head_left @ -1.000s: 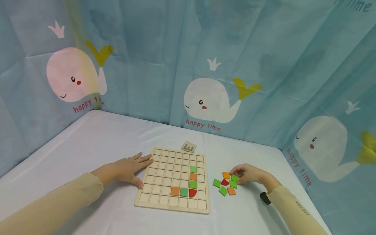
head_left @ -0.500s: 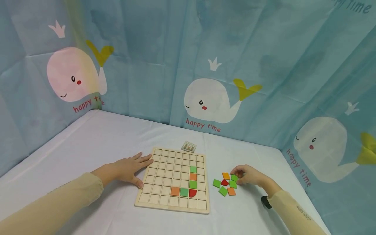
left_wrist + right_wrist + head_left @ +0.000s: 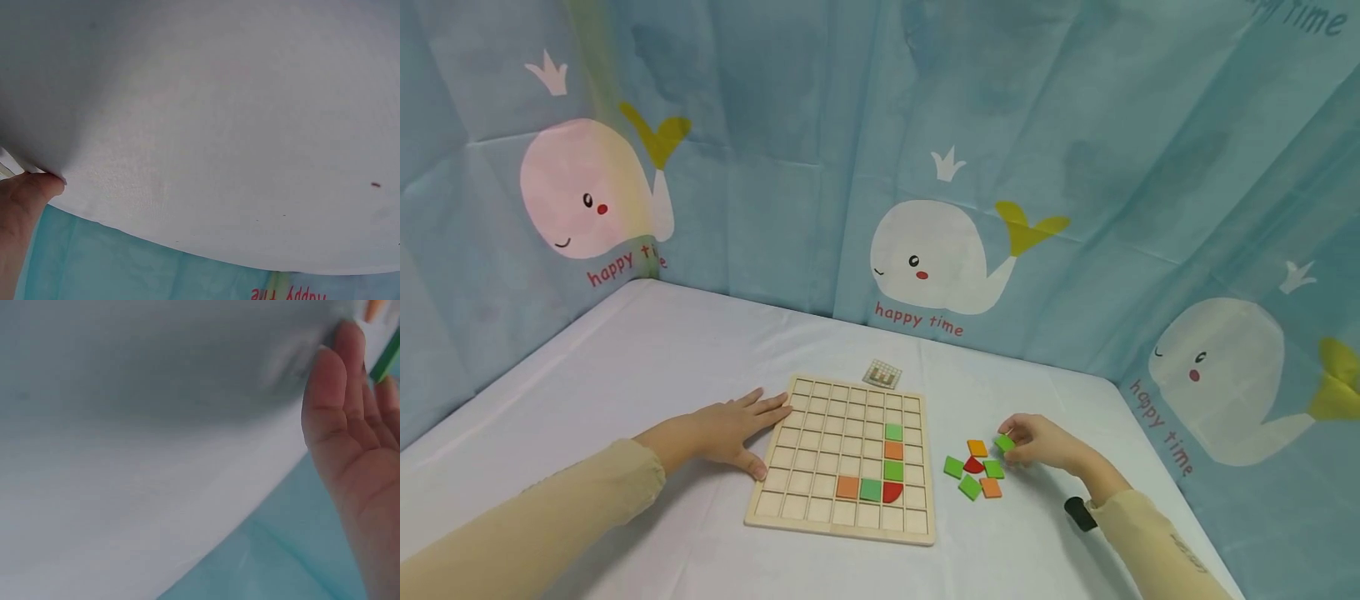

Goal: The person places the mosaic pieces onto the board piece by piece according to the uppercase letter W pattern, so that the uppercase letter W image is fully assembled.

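Observation:
My right hand (image 3: 1043,443) pinches a green square tile (image 3: 1004,444) between thumb and fingers, just over the table at the right of the loose pieces. In the right wrist view, the edge of a green tile (image 3: 386,357) shows by the fingers. A wooden grid board (image 3: 811,458) lies in the middle, with a row and column of tiles in its cells: green, orange and a red quarter-circle (image 3: 892,492) at the corner. Along the board's left edge rests my left hand (image 3: 726,431), fingers spread and straight. Only part of that hand appears in the left wrist view.
Several loose tiles lie right of the board: green, orange, a yellow-orange one (image 3: 977,448) and a red quarter-circle piece (image 3: 973,465). Behind the board is a small pattern card (image 3: 882,374). A white cloth (image 3: 700,333) covers the table, and a blue whale-print curtain (image 3: 775,167) surrounds it.
The right hand has lifted the green tile from the far right of the loose pieces and shifted slightly right with it. The left hand stays on the board's edge.

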The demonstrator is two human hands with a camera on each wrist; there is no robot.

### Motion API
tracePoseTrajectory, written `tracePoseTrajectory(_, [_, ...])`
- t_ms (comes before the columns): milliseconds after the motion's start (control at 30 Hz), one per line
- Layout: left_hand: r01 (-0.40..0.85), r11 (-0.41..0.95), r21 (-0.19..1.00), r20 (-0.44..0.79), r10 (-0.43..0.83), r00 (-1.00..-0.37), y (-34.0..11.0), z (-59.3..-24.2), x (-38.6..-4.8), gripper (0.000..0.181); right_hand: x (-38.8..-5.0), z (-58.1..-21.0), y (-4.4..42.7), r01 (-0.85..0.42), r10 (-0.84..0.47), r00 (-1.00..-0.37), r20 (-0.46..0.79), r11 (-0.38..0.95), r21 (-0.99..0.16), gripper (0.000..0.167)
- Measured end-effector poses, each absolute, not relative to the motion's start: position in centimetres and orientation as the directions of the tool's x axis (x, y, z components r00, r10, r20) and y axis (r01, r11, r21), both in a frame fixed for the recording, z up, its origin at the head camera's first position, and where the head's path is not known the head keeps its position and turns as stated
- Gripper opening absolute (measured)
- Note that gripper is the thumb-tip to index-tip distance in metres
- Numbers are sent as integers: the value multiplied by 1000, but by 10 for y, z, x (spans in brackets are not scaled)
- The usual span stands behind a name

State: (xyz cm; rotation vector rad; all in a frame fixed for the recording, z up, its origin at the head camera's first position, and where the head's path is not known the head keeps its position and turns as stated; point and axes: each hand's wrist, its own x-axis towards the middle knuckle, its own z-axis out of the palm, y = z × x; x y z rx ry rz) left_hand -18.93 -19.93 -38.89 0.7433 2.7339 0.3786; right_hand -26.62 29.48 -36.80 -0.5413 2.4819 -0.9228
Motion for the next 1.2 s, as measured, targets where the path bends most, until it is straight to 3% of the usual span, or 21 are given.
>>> tracePoseTrajectory(467, [437,842,317,-211,512,-833,-200,-389,-190,105,-255,-349,288,-39,-492,-830,-264,522,-852,39])
tracePoseTrajectory(767, [448,838,312,-206,520,-829,-200,-390,-190,105,-245,-336,276,-14,-528,-809,-257,455,-890,45])
tracePoseTrajectory(1200, [449,836,317,-199,521,-830,-199,-390,-190,105,-232,-318,254,-74,-544,-815,-201,442,-894,35])
